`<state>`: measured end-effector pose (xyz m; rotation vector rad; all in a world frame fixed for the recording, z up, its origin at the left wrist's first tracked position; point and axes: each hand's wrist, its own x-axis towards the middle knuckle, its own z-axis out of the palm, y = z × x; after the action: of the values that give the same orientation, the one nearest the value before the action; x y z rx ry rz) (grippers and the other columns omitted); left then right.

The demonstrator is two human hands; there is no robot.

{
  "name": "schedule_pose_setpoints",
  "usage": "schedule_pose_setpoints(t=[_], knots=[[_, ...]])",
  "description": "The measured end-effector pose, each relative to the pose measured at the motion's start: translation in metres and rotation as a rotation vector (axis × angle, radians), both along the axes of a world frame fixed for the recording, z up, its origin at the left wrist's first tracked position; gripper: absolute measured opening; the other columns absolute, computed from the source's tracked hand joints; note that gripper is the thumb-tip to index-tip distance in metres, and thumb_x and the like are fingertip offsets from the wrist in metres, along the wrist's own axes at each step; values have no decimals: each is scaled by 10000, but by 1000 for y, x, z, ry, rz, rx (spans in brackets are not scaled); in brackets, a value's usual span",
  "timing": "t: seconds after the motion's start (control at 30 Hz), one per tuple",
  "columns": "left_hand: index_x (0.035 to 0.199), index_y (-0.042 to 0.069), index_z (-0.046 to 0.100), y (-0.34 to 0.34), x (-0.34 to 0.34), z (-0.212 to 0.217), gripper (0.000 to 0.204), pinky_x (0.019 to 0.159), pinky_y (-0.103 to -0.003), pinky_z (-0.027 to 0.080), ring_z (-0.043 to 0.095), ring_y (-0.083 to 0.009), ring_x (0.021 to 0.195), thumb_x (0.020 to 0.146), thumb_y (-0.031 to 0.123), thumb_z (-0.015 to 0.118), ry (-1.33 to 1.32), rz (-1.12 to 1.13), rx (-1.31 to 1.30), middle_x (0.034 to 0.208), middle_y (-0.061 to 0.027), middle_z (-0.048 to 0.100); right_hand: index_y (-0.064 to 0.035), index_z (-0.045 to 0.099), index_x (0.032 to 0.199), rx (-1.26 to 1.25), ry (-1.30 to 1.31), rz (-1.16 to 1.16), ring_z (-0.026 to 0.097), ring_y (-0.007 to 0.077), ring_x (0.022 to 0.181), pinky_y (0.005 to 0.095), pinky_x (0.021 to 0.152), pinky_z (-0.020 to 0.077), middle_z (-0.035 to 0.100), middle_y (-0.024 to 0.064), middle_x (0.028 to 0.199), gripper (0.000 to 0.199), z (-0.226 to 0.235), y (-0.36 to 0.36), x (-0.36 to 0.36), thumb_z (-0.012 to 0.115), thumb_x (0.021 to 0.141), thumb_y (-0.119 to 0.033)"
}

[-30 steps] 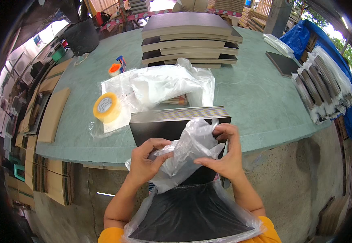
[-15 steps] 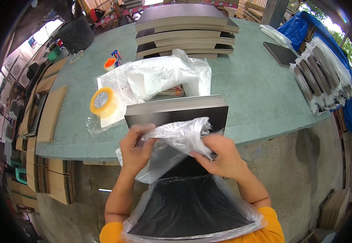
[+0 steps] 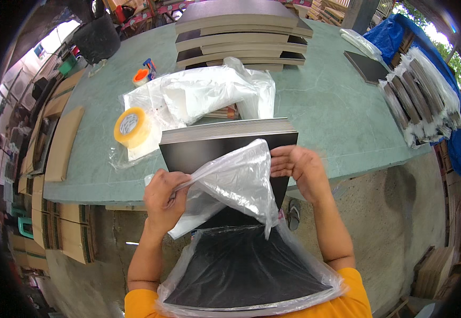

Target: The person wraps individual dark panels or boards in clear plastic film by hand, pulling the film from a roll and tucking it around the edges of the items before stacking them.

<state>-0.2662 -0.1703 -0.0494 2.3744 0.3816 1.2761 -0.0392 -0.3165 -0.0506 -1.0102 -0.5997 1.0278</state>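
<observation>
My left hand is closed in a pinch on one corner of a crumpled clear plastic bag. The bag spreads up and to the right from that pinch. At the bag's right edge is my right hand, open, fingers stretched flat toward the plastic; I cannot tell whether they touch it. Behind the bag, a stack of black panels with pale edges stands tilted at the table's near edge. Closest to me, a black panel in clear plastic lies against my body.
The green table carries yellowish tape, white plastic sheeting, an orange tape roll and a stack of dark boards. Plastic-wrapped panels stand at the right edge. Cardboard pieces lean at left.
My right hand has let go of the bunched plastic and moved up and right, its fingers straightening. The bag has opened out into a wider sheet. My left hand has shifted slightly left, still pinching it.
</observation>
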Motion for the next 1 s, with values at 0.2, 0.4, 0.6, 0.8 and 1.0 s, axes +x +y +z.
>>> schedule_pose_setpoints(t=[0.2, 0.4, 0.6, 0.8, 1.0], knots=[[855, 31, 558, 7, 9, 4, 230, 519, -307, 408, 510, -231, 591, 640, -23, 619, 264, 182, 296, 816, -107, 569, 22, 596, 768, -285, -366, 70, 538, 83, 615, 215, 576, 434, 594, 42, 688, 177, -8, 2, -7, 685, 680, -102], [933, 12, 561, -50, 50, 16, 299, 517, -229, 390, 500, -130, 611, 665, 83, 675, 240, -211, -630, 764, -65, 535, -11, 604, 737, -167, -107, 129, 491, 58, 587, 208, 530, 394, 573, 1, 665, 129, -25, 10, -34, 655, 713, -126], [793, 6, 604, 12, -8, -54, 157, 616, -275, 428, 518, -182, 700, 679, 60, 512, 265, -183, -613, 801, -78, 533, -48, 565, 820, 115, 591, -272, 575, 116, 665, 262, 628, 481, 597, 40, 738, 126, -39, -19, 19, 535, 826, -170], [973, 6, 495, 68, -106, -38, 269, 624, -262, 465, 546, -159, 736, 706, -25, 482, -471, 521, -910, 838, -94, 551, -5, 572, 780, -32, 130, 49, 587, 149, 655, 274, 626, 487, 598, 84, 725, 135, -32, -49, 32, 590, 781, -139], [771, 34, 584, -3, 35, 48, 164, 574, -248, 426, 542, -94, 622, 732, 188, 627, 270, -370, -667, 670, -35, 579, -31, 560, 747, 109, 214, 186, 557, 121, 609, 255, 564, 459, 584, 50, 706, 116, -7, 5, -34, 585, 788, -136]])
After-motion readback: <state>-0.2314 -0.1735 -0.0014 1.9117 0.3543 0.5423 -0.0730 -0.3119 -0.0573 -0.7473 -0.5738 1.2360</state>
